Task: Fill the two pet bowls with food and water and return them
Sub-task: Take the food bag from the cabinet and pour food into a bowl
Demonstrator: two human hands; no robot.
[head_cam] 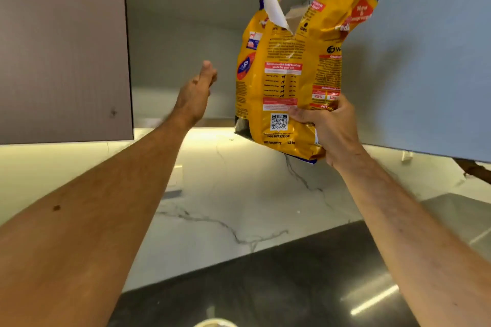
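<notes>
A yellow pet food bag (287,66) with a torn blue top is held up in front of the open wall cupboard (186,42). My right hand (329,127) grips the bag at its lower right corner, fingers curled over the front. My left hand (198,93) is raised to the left of the bag with straight fingers, apart from it and holding nothing. A sliver of a pale bowl rim (215,322) shows at the bottom edge, above the dark counter.
The cupboard's brown door (63,48) stands open on the left; a grey door (425,61) is behind the bag on the right. Below are a white marble backsplash (239,194), a dark countertop (265,287) and a steel surface (465,218) at right.
</notes>
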